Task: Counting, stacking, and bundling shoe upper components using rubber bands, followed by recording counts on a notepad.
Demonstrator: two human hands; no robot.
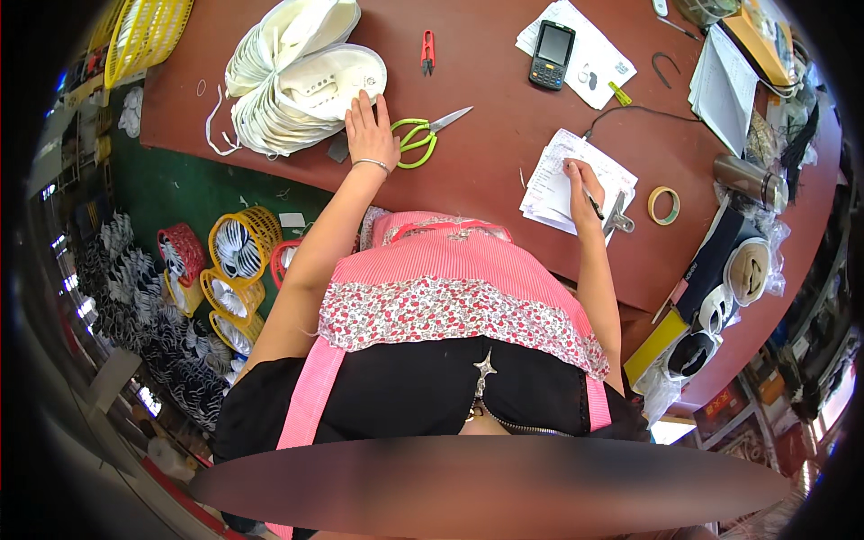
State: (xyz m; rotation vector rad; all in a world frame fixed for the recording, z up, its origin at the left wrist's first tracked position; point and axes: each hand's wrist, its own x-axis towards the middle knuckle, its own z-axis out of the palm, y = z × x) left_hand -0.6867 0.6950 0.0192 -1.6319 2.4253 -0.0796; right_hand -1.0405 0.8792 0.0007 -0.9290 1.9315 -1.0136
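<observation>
My left hand [370, 135] lies with its fingers stretched out on the near edge of a thick bundle of white shoe uppers [310, 90], tied together in the middle. Just right of that hand are scissors [423, 137] with green handles, lying on the table. My right hand [585, 184] is closed around a dark pen [593, 203], over a stack of written paper sheets [551, 184]. A metal clip [619, 214] of a clipboard shows at the sheets' lower right corner.
On the red-brown table [468, 54] lie red thread snips [427, 52], a black handheld scanner [552, 54] on papers, and a tape roll [663, 205]. A steel flask [751, 183] lies at the right. Yellow baskets [261, 229] holding striped pieces stand on the floor at left.
</observation>
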